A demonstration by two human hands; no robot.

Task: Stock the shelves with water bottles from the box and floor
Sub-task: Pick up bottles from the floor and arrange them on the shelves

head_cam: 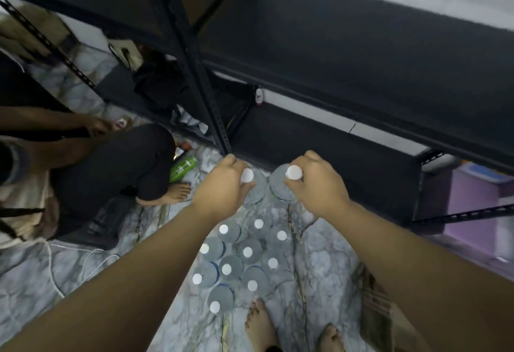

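Currently, far left: a second person (91,168) crouches on the marble-patterned floor (328,262), dark trousers, one bare foot flat on the tile; face not described. Just right of that knee a green bottle (184,168) lies on its side by the foot of the black shelf post (194,67). A white cord (80,265) trails over the floor at lower left. Centre: left hand (222,184) has its grip curled round the neck of a clear water bottle (257,188), white cap showing just beside the thumb. Right of it, nearly touching, a second water bottle (279,184) is held the same way by the right hand (317,184), fingers wrapped below the white cap. Both bottles hang upright, above the floor, in front of the low black shelf (319,140); whether their bases touch the tile cannot be told. Below the hands, between the forearms, a cluster of bottles (239,262) stands upright on the floor, white caps up, packed close, about eleven. Two bare feet (261,324) of the wearer stand just behind the cluster. Lower right: a cardboard box (381,315), edge only. Far right: a purple bin (478,207) beyond the shelf frame, blurred.
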